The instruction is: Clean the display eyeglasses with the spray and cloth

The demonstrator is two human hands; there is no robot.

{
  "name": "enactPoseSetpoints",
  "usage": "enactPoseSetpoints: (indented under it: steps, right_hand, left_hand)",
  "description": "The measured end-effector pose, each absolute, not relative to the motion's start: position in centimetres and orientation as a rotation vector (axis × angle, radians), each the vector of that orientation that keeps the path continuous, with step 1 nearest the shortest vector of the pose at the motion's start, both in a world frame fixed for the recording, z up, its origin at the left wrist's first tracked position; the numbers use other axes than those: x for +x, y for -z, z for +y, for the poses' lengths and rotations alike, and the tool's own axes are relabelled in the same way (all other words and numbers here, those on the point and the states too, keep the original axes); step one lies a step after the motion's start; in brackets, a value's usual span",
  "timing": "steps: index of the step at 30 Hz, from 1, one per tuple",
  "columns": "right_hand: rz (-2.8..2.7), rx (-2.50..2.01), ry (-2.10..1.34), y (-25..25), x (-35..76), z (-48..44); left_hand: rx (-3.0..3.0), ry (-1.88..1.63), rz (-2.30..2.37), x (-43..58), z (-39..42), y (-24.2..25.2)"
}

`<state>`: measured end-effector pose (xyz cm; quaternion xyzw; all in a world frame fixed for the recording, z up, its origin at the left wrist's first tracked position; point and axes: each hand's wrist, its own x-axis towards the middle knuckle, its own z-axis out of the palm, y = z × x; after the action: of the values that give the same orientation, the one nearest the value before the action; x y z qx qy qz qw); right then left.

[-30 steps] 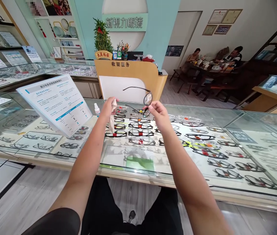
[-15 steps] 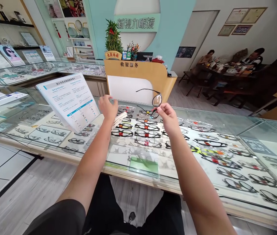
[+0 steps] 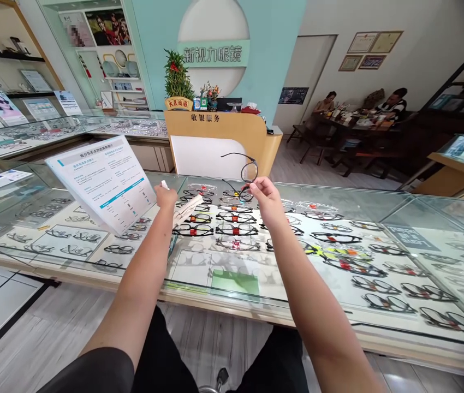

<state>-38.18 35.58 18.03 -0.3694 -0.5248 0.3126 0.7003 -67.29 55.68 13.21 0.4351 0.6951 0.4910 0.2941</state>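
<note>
In my right hand (image 3: pixel 269 201) is a pair of black-framed eyeglasses (image 3: pixel 249 172), pinched by its lower rim and raised above the glass counter. Its temples stick out to the left, unfolded. My left hand (image 3: pixel 165 196) is closed beside the right edge of a printed sign sheet (image 3: pixel 107 183). A small white end of something (image 3: pixel 164 184) pokes up from its fingers; the rest is hidden by the hand. Between my hands a folded cream cloth (image 3: pixel 188 210) lies on the counter top, just right of my left wrist.
Under the glass counter (image 3: pixel 199 305) several rows of eyeglasses (image 3: pixel 236 230) are laid out, with a green card (image 3: pixel 235 284) near the front. Beyond stands a wooden cashier desk (image 3: pixel 215 123) with a plant (image 3: pixel 177 76). Two people sit at a table (image 3: pixel 338 128) at the back right.
My left hand has moved left and down from above the cloth toward the sign and closed around a white-ended object. My right hand still holds up the eyeglasses. The view has shifted slightly.
</note>
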Motion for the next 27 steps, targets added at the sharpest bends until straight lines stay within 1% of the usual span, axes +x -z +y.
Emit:
enactPoseSetpoints:
  steps: [7,14,21,24,27]
  right_hand:
    - [-1.147,-0.778,-0.731,-18.2,-38.4,35.6]
    - [-1.021,-0.717,-0.8,-18.7,-39.0,35.5]
    - [-0.993,-0.712,-0.82,-18.8,-39.0,35.2]
    - [-0.997,-0.727,-0.813,-18.8,-38.9,35.1]
    - [-1.026,-0.754,-0.815,-18.7,-38.9,35.0]
  left_hand:
    - [1.095,-1.337,1.818,-67.4,56.6,-12.6]
    - [1.186,-1.512,1.674,-66.9,56.0,-13.7]
    - [1.327,-1.543,1.256,-63.5,52.8,-15.4]
    - [1.227,-1.503,0.968,-61.9,50.9,-16.4]
    - [1.077,-1.369,0.717,-60.8,49.1,-17.5]
